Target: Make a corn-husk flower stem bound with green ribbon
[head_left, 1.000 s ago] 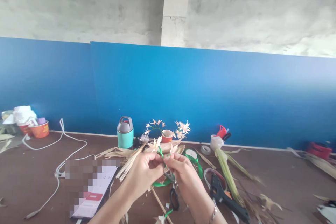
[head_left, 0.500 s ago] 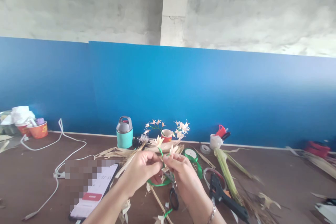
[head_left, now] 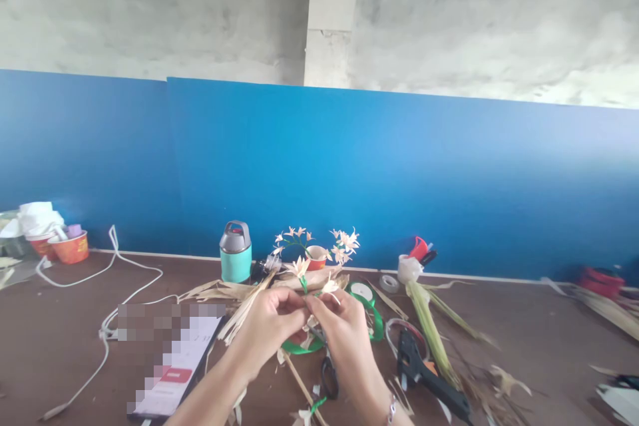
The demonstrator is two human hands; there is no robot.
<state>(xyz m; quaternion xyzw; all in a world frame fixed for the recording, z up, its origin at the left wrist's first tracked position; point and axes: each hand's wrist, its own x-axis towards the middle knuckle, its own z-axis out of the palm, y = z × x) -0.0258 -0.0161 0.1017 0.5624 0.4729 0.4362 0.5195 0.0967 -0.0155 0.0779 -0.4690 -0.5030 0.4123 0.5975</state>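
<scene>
Over the middle of the table, my left hand (head_left: 277, 319) is closed in a pinch on the green-wrapped stem of a cream artificial flower (head_left: 299, 268). My right hand (head_left: 342, 323) is closed too, its thumb and finger meeting the left fingertips at a second, smaller cream flower (head_left: 329, 287) with a green base. The exact grip points are hidden behind the fingers. Below the hands lie black-handled scissors (head_left: 329, 378) and a loop of green ribbon (head_left: 304, 347). A ribbon spool (head_left: 362, 291) rests just beyond my right hand. Another flower (head_left: 303, 418) is at the near edge.
A phone (head_left: 174, 373) and white cable (head_left: 107, 336) lie left. A turquoise flask (head_left: 236, 265) and a red cup (head_left: 316, 257) by flower sprays (head_left: 344, 243) stand behind. To the right are a black glue gun (head_left: 432, 376), dried stalks (head_left: 434, 333) and a tape roll (head_left: 389, 283).
My right hand has shifted slightly left and turned, bringing its fingertips against my left ones. The smaller flower has tipped to the right. My left hand has barely moved.
</scene>
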